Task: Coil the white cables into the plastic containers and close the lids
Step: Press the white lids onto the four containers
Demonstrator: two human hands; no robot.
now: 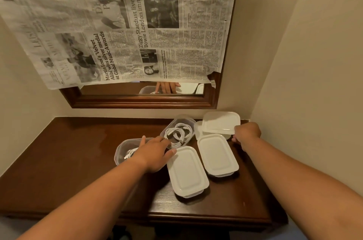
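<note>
2 hands (153, 151), 1 loose lid (221, 121), 2 cables (177, 133)

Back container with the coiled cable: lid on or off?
Off. The container is open-topped; the coiled white cable shows bare inside.

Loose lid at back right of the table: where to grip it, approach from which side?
Pinch the loose lid at its near right edge, coming from the right, as the right hand does now. It is thin and flat, and that edge sits raised above what lies beneath, so fingers can get under. Its left side is crowded by the open container with the coiled cable.
</note>
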